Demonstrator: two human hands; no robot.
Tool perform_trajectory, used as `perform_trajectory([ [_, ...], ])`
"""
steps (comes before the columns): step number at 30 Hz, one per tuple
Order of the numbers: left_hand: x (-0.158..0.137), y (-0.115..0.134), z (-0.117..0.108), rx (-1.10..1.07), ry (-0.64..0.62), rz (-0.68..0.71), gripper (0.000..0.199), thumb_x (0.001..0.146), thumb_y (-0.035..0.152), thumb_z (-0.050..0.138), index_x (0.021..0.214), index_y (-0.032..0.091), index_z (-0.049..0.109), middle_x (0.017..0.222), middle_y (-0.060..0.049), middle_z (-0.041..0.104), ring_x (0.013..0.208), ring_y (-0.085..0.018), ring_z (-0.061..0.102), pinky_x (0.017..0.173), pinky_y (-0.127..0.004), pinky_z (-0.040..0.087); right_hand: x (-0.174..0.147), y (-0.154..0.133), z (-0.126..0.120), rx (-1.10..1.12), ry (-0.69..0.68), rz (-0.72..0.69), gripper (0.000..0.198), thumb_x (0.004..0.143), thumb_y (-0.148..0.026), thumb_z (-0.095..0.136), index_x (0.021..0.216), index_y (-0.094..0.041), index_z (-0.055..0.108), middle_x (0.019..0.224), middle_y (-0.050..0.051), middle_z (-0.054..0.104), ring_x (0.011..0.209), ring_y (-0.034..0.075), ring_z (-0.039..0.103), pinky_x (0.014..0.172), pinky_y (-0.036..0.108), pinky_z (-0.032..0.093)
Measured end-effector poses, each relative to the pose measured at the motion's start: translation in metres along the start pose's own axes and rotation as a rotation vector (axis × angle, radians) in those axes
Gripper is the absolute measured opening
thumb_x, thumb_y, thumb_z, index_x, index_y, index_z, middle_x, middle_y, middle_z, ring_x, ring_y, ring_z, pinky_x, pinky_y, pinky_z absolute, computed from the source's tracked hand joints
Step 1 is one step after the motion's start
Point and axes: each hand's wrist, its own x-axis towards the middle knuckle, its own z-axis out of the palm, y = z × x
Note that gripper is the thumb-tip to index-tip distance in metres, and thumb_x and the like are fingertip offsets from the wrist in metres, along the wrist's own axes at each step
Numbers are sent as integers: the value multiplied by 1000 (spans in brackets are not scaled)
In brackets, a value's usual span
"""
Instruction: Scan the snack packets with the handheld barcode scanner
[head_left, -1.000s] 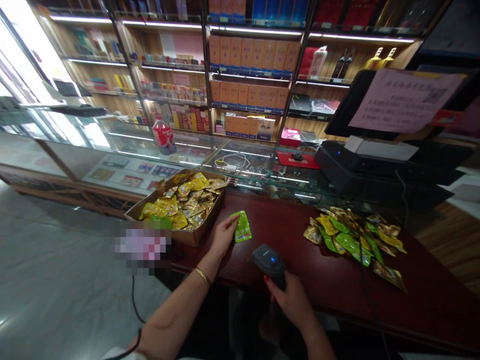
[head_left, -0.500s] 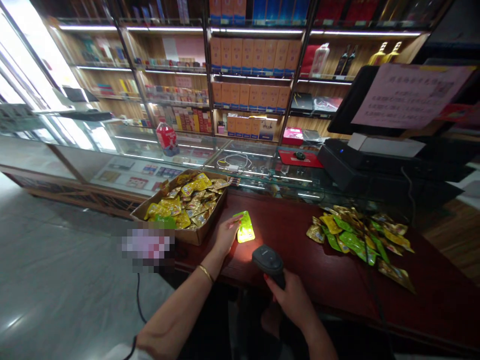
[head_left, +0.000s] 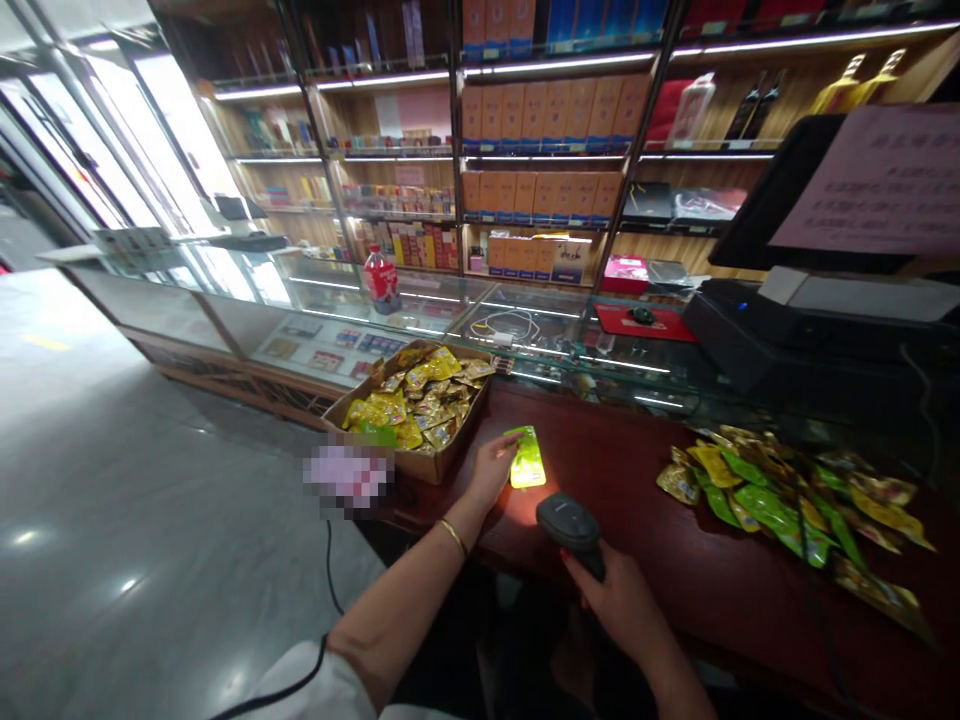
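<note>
My left hand (head_left: 493,470) is closed on the edge of a green snack packet (head_left: 528,460), which lies on or just above the dark red counter (head_left: 600,450). Light from a black barcode scanner (head_left: 568,522) falls on the packet's lower part. The scanner's handle is wrapped by my right hand (head_left: 611,590), and its head points toward the packet. Left of my left hand, a cardboard box (head_left: 442,462) holds many gold, yellow and green packets (head_left: 431,395). A loose heap of similar packets (head_left: 780,500) lies on the counter at the right.
Behind the counter run glass display cases (head_left: 420,320) with a red-labelled bottle (head_left: 381,280) and a white cable (head_left: 506,325) on top. A monitor (head_left: 757,190) with a paper sheet stands at right. A mouse (head_left: 641,315) sits on a red pad. Stocked shelves line the wall.
The whole view has swung to the left, so everything appears further right. Both hands keep their holds, with the scanner's light still on the green packet.
</note>
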Motion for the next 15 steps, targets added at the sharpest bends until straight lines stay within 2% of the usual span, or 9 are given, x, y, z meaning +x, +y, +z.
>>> perform_trajectory([
  [4, 1, -1, 0, -4, -18, 4, 34, 68, 26, 80, 100, 13, 80, 94, -12, 81, 77, -21, 72, 72, -30, 55, -1, 3, 0, -4, 10, -11, 32, 90, -47, 52, 91, -18, 66, 53, 0, 64, 53, 22, 63, 57, 29, 43],
  [10, 0, -4, -1, -13, -36, -3, 37, 72, 25, 77, 107, 14, 78, 99, -12, 80, 75, -19, 71, 69, -29, 55, 0, 8, -2, 0, -9, 29, 33, 88, -49, 54, 89, -18, 66, 54, 0, 65, 52, 21, 65, 54, 28, 43],
  [15, 3, -7, 0, -10, -36, -7, 35, 71, 22, 79, 105, 14, 79, 99, -11, 80, 75, -18, 70, 72, -29, 55, -4, 3, -9, -27, -6, -21, 30, 87, -47, 55, 84, -19, 66, 55, -1, 65, 53, 20, 64, 55, 27, 44],
])
